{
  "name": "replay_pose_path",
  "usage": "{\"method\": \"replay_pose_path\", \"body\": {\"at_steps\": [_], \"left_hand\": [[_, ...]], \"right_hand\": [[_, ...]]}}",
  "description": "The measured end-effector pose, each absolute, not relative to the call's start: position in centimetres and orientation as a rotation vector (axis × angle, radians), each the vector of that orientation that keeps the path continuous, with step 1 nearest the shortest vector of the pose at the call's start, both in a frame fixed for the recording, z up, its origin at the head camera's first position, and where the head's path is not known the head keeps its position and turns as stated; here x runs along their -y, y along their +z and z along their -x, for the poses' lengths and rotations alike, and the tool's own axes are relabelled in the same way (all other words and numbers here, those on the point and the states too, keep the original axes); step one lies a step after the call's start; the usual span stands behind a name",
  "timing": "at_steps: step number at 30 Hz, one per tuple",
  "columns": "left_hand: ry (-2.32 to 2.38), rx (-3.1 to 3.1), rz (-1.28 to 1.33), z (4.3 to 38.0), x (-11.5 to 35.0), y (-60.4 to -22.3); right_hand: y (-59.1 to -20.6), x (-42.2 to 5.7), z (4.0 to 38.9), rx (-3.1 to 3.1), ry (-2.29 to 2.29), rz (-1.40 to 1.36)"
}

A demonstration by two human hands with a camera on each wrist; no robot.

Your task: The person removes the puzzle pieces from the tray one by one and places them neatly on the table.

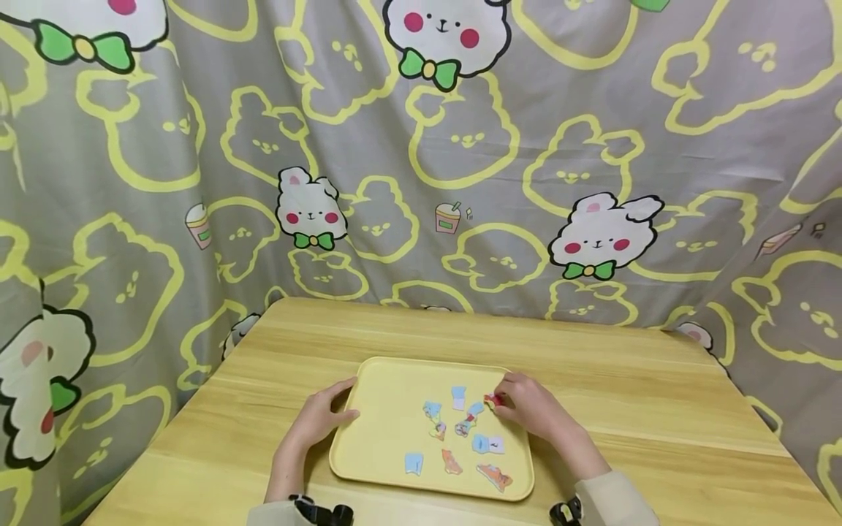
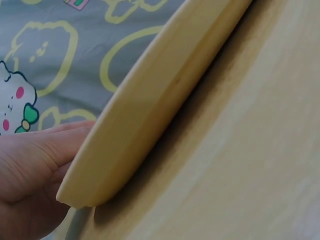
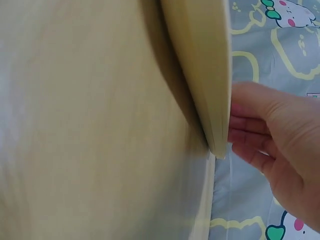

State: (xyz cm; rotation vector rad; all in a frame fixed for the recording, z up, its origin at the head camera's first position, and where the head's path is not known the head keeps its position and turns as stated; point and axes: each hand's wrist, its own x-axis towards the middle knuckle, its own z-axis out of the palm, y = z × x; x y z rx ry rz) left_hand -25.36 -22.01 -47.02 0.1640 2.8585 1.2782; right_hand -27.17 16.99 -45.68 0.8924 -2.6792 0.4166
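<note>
A pale yellow tray (image 1: pixel 381 424) lies on the wooden table, with several small irregular puzzle pieces on its right half. My left hand (image 1: pixel 322 415) rests at the tray's left rim, fingers and thumb spread apart and touching the edge; the left wrist view shows this hand (image 2: pixel 35 170) partly behind the rim. Over the tray's far right corner, my right hand (image 1: pixel 529 405) pinches a red puzzle piece (image 1: pixel 490 401), partly covered by the fingers. Nearby are blue-and-pink pieces (image 1: pixel 458 397) and a joined-looking blue and red pair (image 1: pixel 470 419). In the right wrist view the rim hides the right hand's (image 3: pixel 280 135) fingertips.
Toward the tray's near side lie a blue piece (image 1: pixel 414 463), an orange piece (image 1: pixel 452 462) and a larger orange piece (image 1: pixel 495 476). The tray stands on a wooden table (image 1: pixel 625 409). A grey curtain (image 1: pixel 395 146) with cartoon animals hangs behind and around the table.
</note>
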Motion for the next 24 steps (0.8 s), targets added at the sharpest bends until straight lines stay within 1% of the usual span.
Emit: {"method": "replay_pose_path", "body": {"at_steps": [13, 24], "left_hand": [[1.297, -2.839, -0.154, 25.39, 22.08, -47.30], [1.314, -2.831, -0.154, 25.33, 22.17, -47.30]], "right_hand": [[-45.62, -16.62, 27.07, 2.651, 0.610, -0.935], [-45.30, -16.26, 26.96, 2.607, 0.919, -0.803]]}}
